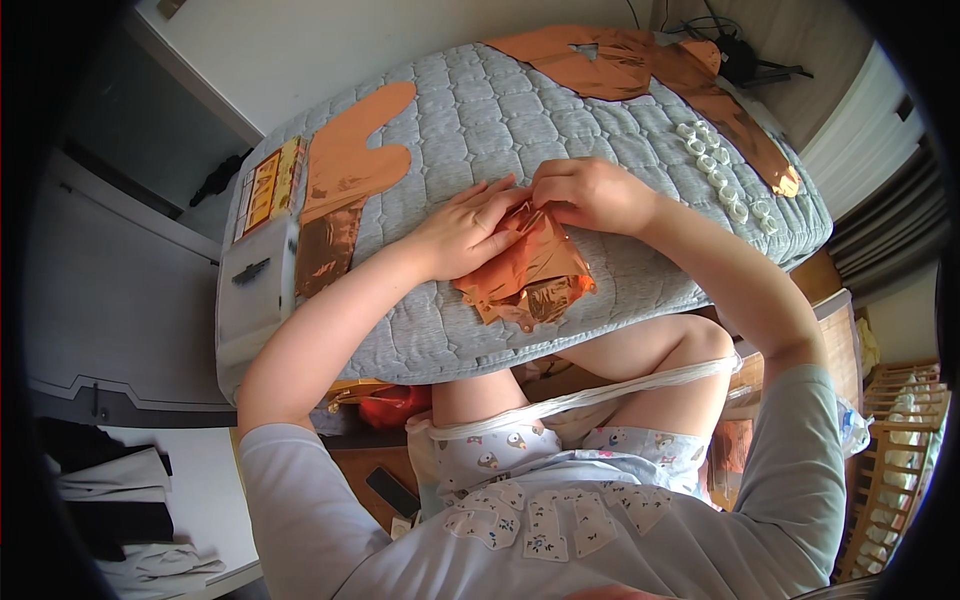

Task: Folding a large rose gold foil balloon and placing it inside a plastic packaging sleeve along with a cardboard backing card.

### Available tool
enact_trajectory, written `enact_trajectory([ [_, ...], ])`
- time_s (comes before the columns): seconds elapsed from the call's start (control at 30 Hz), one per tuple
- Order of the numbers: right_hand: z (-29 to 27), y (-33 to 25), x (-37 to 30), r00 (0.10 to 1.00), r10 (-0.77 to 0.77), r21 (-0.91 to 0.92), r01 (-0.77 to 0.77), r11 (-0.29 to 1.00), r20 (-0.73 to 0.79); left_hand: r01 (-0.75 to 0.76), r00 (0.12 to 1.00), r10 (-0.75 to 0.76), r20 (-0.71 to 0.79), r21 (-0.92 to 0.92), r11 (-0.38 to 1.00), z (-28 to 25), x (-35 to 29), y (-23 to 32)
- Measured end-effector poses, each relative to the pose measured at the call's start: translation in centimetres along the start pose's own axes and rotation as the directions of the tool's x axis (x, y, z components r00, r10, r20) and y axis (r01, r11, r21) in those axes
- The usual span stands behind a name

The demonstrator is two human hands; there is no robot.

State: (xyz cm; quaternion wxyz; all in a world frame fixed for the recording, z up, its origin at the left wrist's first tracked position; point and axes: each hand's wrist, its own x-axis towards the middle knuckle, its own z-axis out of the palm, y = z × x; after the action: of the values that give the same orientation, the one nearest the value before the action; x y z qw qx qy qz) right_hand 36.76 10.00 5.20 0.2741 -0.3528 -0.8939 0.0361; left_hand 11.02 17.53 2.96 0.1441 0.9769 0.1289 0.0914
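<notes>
On the quilted grey mattress (470, 120), a folded piece of shiny copper foil (535, 265), like a flat foil balloon, lies in front of me. My left hand (475, 228) rests on its upper left part, fingers stretched out and thumb spread across the foil. At its top edge my right hand (592, 195) is closed, pinching the foil between thumb and fingers. The exact spot of that pinch is partly covered by the fingers. To the left lies a flat copper foil balloon (360, 150) with a curved outline, its lower end darker and shinier.
Larger flat foil shapes (610, 65) stretch along the far right side. Near them sits a row of small white coils (707, 165). A yellow-and-red printed package (268, 190) and a clear white packet (258, 275) lie at the left edge. A phone (392, 492) lies below.
</notes>
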Motion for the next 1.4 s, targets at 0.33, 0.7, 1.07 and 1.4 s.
enact_trajectory([
  [0.33, 0.3, -0.9, -1.4, 0.995, 0.051, 0.146, -0.039, 0.989, -0.081, 0.008, 1.0, -0.008, 0.009, -0.042, 0.999, 0.1, 0.2, 0.1],
  [0.7, 0.2, -2.2, -1.2, 0.976, 0.2, 0.192, -0.18, 0.965, -0.086, 0.009, 1.0, -0.009, 0.016, -0.006, 1.0, 0.1, 0.2, -0.1],
  [1.07, 0.1, -3.2, -1.6, 0.978, 0.207, 0.144, -0.201, 0.969, -0.022, 0.01, 0.999, -0.01, 0.052, 0.005, 1.0, -0.2, 0.2, 0.1],
  [1.4, 0.9, -4.3, -2.7, 0.947, 0.301, 0.215, -0.273, 0.938, -0.109, 0.014, 0.999, -0.015, 0.04, 0.014, 1.0, 0.0, 0.0, 0.1],
])
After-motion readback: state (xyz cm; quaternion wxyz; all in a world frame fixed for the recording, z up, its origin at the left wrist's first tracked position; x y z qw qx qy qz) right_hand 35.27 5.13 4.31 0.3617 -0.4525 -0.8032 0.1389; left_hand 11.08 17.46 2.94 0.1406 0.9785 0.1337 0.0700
